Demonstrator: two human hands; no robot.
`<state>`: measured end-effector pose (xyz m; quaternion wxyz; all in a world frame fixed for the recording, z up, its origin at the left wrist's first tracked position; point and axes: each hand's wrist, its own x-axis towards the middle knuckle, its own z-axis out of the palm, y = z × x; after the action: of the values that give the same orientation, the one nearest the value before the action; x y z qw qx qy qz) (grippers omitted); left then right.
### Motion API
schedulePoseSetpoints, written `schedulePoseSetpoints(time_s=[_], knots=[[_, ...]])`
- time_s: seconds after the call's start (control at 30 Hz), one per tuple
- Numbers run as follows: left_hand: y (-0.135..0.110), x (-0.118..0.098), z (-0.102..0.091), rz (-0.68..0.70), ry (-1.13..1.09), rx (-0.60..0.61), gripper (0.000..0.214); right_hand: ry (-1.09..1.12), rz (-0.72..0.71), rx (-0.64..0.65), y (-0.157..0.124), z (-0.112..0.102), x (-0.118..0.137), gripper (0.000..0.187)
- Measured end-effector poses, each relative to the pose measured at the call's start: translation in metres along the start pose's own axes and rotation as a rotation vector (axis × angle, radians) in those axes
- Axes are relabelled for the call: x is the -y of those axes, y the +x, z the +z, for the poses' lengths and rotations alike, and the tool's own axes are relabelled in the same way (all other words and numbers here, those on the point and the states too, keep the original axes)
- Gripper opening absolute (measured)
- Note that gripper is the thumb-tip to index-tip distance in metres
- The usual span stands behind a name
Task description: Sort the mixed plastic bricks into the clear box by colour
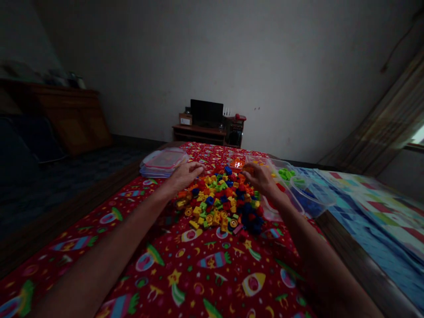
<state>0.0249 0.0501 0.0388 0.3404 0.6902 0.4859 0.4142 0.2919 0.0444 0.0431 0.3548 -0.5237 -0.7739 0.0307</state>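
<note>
A heap of small toy building blocks (218, 201) in yellow, orange, red, blue and green lies on a red patterned cloth (198, 274). At the heap's far left edge is my left hand (186, 174), its fingers and thumb drawn together. What they hold, if anything, is too small to make out. Above the heap's right side, my right hand (261, 177) has its fingers bent toward the thumb. Orange shows by those fingertips, but I cannot tell whether a block is gripped or lies behind.
Stacked clear plastic lids or boxes (164, 160) stand at left. Beyond my right hand are a box of orange blocks (237, 164), green blocks (286, 174) in a clear container, and a round clear tub (313, 196) with blue blocks. A wooden edge (351, 251) borders the right.
</note>
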Motion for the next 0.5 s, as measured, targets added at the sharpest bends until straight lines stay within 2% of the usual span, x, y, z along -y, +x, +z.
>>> schedulePoseSetpoints(time_s=[0.1, 0.2, 0.27, 0.37, 0.5], knots=[[0.008, 0.012, -0.023, -0.035, 0.116, -0.049, 0.039, -0.151, 0.062, -0.005, 0.035, -0.019, -0.040, 0.022], [0.014, 0.029, -0.045, -0.054, 0.335, -0.023, 0.041, -0.355, 0.186, 0.045, 0.066, -0.032, -0.073, 0.026], [0.017, 0.039, -0.060, -0.063, 0.518, 0.010, 0.040, -0.469, 0.200, 0.075, 0.077, -0.033, -0.084, 0.033], [0.016, 0.050, -0.079, -0.078, 0.689, 0.117, 0.039, -0.485, 0.124, 0.065, 0.075, -0.024, -0.081, 0.041], [0.013, 0.056, -0.085, -0.090, 0.775, 0.219, 0.041, -0.318, 0.010, 0.019, 0.050, -0.005, -0.049, 0.036]])
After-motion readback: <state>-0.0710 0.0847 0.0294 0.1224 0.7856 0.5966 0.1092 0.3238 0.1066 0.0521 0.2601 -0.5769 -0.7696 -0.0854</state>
